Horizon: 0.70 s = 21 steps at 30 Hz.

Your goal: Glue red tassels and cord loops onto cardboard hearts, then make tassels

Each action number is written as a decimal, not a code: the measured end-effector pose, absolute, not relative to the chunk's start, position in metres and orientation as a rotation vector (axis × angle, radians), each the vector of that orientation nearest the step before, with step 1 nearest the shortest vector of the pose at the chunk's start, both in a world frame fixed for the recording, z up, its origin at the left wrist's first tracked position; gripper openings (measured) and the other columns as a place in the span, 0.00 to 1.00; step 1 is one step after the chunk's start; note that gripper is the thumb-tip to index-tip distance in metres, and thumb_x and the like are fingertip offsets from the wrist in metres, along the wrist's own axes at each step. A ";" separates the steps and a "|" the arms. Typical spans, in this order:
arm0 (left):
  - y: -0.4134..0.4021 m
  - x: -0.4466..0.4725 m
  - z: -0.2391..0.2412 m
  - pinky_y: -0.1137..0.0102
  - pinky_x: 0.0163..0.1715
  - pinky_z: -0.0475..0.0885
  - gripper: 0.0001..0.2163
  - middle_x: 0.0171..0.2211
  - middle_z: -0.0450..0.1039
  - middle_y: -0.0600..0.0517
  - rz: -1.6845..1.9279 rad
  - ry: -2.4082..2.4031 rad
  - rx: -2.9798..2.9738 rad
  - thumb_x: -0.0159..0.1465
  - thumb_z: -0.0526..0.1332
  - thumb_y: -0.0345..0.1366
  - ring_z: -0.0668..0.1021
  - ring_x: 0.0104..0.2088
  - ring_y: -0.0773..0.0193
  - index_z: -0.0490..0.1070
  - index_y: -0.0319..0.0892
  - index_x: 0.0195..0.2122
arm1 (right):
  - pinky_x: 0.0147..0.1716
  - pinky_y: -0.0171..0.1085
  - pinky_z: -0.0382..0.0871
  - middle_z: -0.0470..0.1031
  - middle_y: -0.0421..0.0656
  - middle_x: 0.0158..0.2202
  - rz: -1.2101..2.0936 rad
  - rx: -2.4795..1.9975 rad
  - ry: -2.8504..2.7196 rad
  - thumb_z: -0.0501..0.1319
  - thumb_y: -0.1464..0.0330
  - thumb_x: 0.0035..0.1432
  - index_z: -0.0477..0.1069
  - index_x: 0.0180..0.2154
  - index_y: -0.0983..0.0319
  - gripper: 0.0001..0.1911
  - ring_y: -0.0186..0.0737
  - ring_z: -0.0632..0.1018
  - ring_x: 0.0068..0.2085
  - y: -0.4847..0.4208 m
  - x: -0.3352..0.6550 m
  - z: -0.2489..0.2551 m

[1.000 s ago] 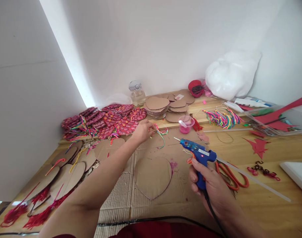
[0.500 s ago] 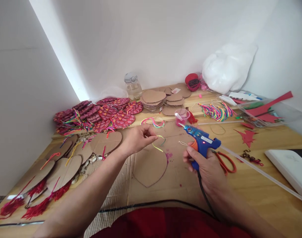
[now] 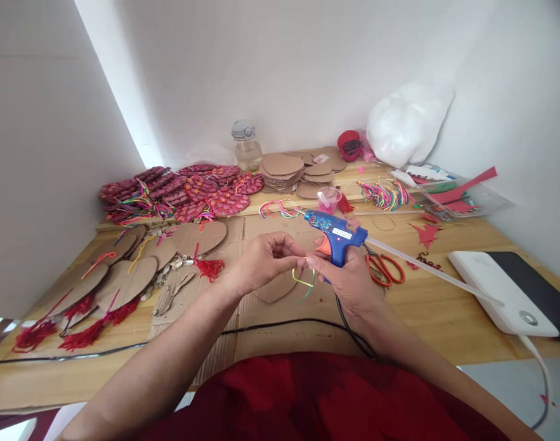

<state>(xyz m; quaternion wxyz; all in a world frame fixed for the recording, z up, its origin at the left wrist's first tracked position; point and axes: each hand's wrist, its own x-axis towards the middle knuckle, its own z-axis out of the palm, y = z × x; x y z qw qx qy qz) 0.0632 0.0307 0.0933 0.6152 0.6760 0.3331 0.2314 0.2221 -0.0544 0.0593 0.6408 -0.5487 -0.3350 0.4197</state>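
Observation:
My left hand (image 3: 264,264) pinches one end of a yellow-green cord (image 3: 302,282), fingers closed. The fingertips of my right hand (image 3: 357,285) meet it there, thumb and finger on the same cord, which dangles in a loop below. That right hand also grips a blue hot glue gun (image 3: 339,239) with an orange trigger, its nozzle pointing left and away from me. A clear glue stick (image 3: 417,257) sticks out of the gun's back. Under both hands lies a cardboard heart (image 3: 274,289), partly covered by them.
Several cardboard pieces with red tassels (image 3: 130,278) lie at the left, decorated pieces (image 3: 215,190) behind them. A cardboard stack (image 3: 282,174), jar (image 3: 247,147) and pink cup (image 3: 328,199) stand at the back. Orange-handled scissors (image 3: 387,269) and a white power bank (image 3: 486,288) lie right.
My right hand has moved left with the glue gun, its fingertips now at the cord beside my left hand. The left hand has shifted slightly right. The head view has shifted a little.

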 end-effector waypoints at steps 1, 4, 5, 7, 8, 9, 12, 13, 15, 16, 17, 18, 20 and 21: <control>0.029 0.062 0.092 0.75 0.26 0.65 0.17 0.28 0.76 0.53 0.516 0.768 1.508 0.53 0.74 0.41 0.73 0.27 0.70 0.73 0.38 0.38 | 0.25 0.35 0.66 0.77 0.35 0.26 0.948 -1.241 -0.781 0.74 0.64 0.46 0.74 0.36 0.58 0.15 0.34 0.72 0.24 -0.053 0.222 0.060; 0.025 0.057 0.085 0.76 0.25 0.64 0.23 0.28 0.75 0.55 0.413 0.729 1.380 0.52 0.74 0.39 0.71 0.26 0.72 0.74 0.38 0.47 | 0.24 0.35 0.65 0.76 0.35 0.26 0.950 -1.226 -0.806 0.74 0.63 0.47 0.75 0.39 0.58 0.17 0.33 0.71 0.23 -0.050 0.222 0.062; 0.024 0.056 0.082 0.76 0.25 0.63 0.24 0.27 0.74 0.56 0.367 0.703 1.352 0.52 0.75 0.39 0.70 0.25 0.73 0.75 0.38 0.49 | 0.24 0.35 0.65 0.75 0.35 0.26 0.940 -1.232 -0.812 0.74 0.64 0.47 0.75 0.39 0.58 0.17 0.33 0.71 0.23 -0.049 0.222 0.063; 0.023 0.054 0.076 0.76 0.23 0.60 0.24 0.27 0.73 0.56 0.278 0.662 1.296 0.52 0.75 0.39 0.67 0.23 0.75 0.76 0.38 0.49 | 0.25 0.35 0.66 0.75 0.36 0.25 0.918 -1.257 -0.836 0.74 0.64 0.46 0.76 0.38 0.58 0.16 0.34 0.72 0.25 -0.047 0.220 0.066; 0.022 0.054 0.073 0.76 0.22 0.59 0.23 0.27 0.73 0.55 0.239 0.653 1.269 0.52 0.75 0.39 0.67 0.23 0.75 0.77 0.37 0.48 | 0.26 0.36 0.67 0.75 0.36 0.25 0.910 -1.267 -0.855 0.74 0.65 0.46 0.76 0.37 0.59 0.15 0.35 0.73 0.25 -0.047 0.219 0.068; 0.022 0.054 0.070 0.76 0.22 0.58 0.22 0.28 0.73 0.54 0.211 0.651 1.246 0.52 0.75 0.40 0.67 0.23 0.75 0.77 0.37 0.47 | 0.27 0.36 0.68 0.76 0.37 0.26 0.902 -1.272 -0.874 0.74 0.65 0.46 0.76 0.36 0.59 0.14 0.35 0.73 0.26 -0.046 0.218 0.070; 0.021 0.056 0.063 0.76 0.23 0.59 0.21 0.29 0.74 0.53 0.184 0.661 1.205 0.50 0.76 0.41 0.71 0.26 0.73 0.78 0.37 0.42 | 0.29 0.37 0.70 0.75 0.37 0.26 0.882 -1.270 -0.920 0.74 0.66 0.46 0.75 0.33 0.59 0.12 0.35 0.73 0.27 -0.044 0.216 0.073; 0.021 0.056 0.061 0.76 0.24 0.59 0.21 0.30 0.74 0.53 0.186 0.662 1.200 0.49 0.76 0.41 0.72 0.27 0.72 0.78 0.37 0.41 | 0.29 0.37 0.70 0.75 0.37 0.26 0.872 -1.275 -0.931 0.74 0.66 0.46 0.74 0.32 0.59 0.11 0.35 0.73 0.27 -0.043 0.216 0.074; 0.021 0.057 0.057 0.76 0.24 0.60 0.21 0.29 0.74 0.53 0.178 0.659 1.197 0.49 0.76 0.42 0.72 0.28 0.71 0.78 0.38 0.41 | 0.29 0.37 0.70 0.75 0.37 0.27 0.856 -1.300 -0.940 0.73 0.67 0.46 0.74 0.31 0.58 0.11 0.35 0.73 0.28 -0.041 0.216 0.072; 0.021 0.057 0.055 0.76 0.24 0.60 0.20 0.29 0.74 0.53 0.170 0.652 1.201 0.50 0.76 0.43 0.73 0.28 0.71 0.78 0.38 0.41 | 0.29 0.37 0.70 0.75 0.37 0.27 0.859 -1.313 -0.936 0.73 0.66 0.46 0.74 0.32 0.58 0.11 0.35 0.73 0.27 -0.040 0.216 0.070; 0.021 0.057 0.053 0.76 0.24 0.60 0.20 0.29 0.74 0.53 0.162 0.644 1.206 0.50 0.75 0.43 0.73 0.28 0.71 0.78 0.38 0.41 | 0.28 0.37 0.69 0.75 0.37 0.28 0.871 -1.320 -0.926 0.73 0.66 0.47 0.75 0.34 0.58 0.12 0.35 0.73 0.27 -0.039 0.217 0.067; 0.021 0.057 0.051 0.76 0.24 0.60 0.20 0.29 0.74 0.53 0.154 0.636 1.212 0.51 0.75 0.43 0.73 0.28 0.71 0.78 0.37 0.40 | 0.26 0.36 0.69 0.75 0.37 0.28 0.890 -1.320 -0.916 0.73 0.66 0.47 0.75 0.35 0.58 0.13 0.35 0.73 0.27 -0.038 0.217 0.063; 0.022 0.057 0.048 0.75 0.24 0.60 0.19 0.30 0.74 0.52 0.145 0.627 1.223 0.52 0.74 0.44 0.73 0.28 0.70 0.77 0.37 0.40 | 0.24 0.36 0.68 0.75 0.37 0.27 0.942 -1.311 -0.914 0.73 0.64 0.46 0.75 0.37 0.58 0.15 0.35 0.72 0.25 -0.035 0.218 0.056; 0.022 0.057 0.047 0.75 0.24 0.61 0.19 0.30 0.74 0.53 0.143 0.626 1.224 0.52 0.74 0.44 0.73 0.28 0.70 0.77 0.37 0.40 | 0.24 0.36 0.68 0.75 0.37 0.27 0.960 -1.304 -0.922 0.73 0.63 0.46 0.75 0.37 0.58 0.15 0.35 0.72 0.25 -0.034 0.218 0.053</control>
